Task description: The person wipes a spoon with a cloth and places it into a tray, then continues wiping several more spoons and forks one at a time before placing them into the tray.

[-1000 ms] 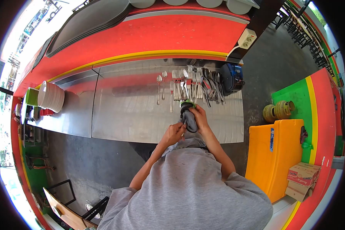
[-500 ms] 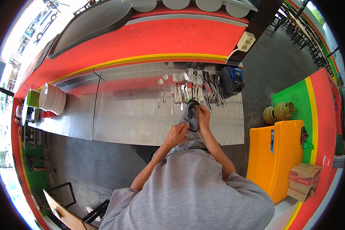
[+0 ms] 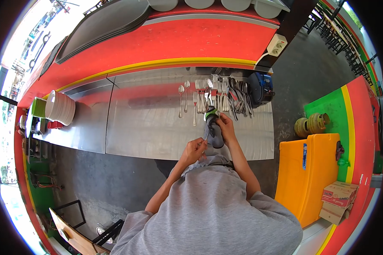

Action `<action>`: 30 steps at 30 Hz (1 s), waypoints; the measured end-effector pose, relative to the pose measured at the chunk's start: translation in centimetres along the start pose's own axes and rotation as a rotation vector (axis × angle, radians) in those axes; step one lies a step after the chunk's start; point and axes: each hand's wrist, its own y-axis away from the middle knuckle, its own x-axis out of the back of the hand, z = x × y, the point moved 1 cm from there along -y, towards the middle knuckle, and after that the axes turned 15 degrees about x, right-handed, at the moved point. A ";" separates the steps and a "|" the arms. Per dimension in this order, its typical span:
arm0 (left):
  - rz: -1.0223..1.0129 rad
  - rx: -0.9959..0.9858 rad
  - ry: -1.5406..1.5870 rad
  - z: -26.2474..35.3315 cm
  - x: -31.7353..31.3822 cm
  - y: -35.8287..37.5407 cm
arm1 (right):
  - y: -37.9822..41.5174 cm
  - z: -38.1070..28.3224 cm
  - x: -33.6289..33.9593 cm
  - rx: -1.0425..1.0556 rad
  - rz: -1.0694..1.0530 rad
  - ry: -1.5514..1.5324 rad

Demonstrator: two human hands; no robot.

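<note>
My right hand [image 3: 225,126] is closed on a dark grey cloth [image 3: 215,139] over the near side of the steel table. A green and black part [image 3: 211,112] shows at the cloth's upper end. To the left, my left hand [image 3: 194,151] is closed in a pinch on a thin, light piece of cutlery [image 3: 207,136]; most of it is hidden by fingers and cloth. Beyond both hands lie several forks [image 3: 217,90] and a heap of spoons [image 3: 244,95]. A single fork [image 3: 195,108] and two spoons [image 3: 181,97] lie apart at the left.
A dark blue case [image 3: 260,89] stands right of the cutlery. Stacked white plates [image 3: 60,108] and green bowls [image 3: 39,107] occupy the table's left end. Behind runs a red ledge [image 3: 200,40] with a power socket [image 3: 277,45]. An orange cooler box [image 3: 308,174] stands at my right.
The cloth has turned in my right hand, with more of its green part showing and its lower end spread differently. My left hand stays beside it. The view has shifted slightly.
</note>
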 end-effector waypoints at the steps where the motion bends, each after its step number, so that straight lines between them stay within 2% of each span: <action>1: 0.002 -0.006 -0.005 0.0 0.0 0.1 | 0.1 0.1 0.0 0.038 0.006 0.038; 6: -0.042 0.014 -0.021 -0.3 0.1 -0.3 | 0.0 0.8 0.2 0.231 0.065 0.220; 16: -0.090 -0.026 -0.040 1.5 0.3 -0.8 | -0.3 -0.1 0.9 0.365 0.169 0.467; 24: -0.060 -0.002 -0.027 2.0 0.6 -0.1 | 0.0 -1.1 -1.4 0.495 0.301 0.651; 27: -0.059 -0.012 -0.018 2.3 0.4 0.3 | 0.0 -0.9 -1.1 0.442 0.339 0.731; 30: -0.033 -0.036 -0.024 2.1 0.3 0.5 | 0.0 0.2 -0.1 0.451 0.334 0.684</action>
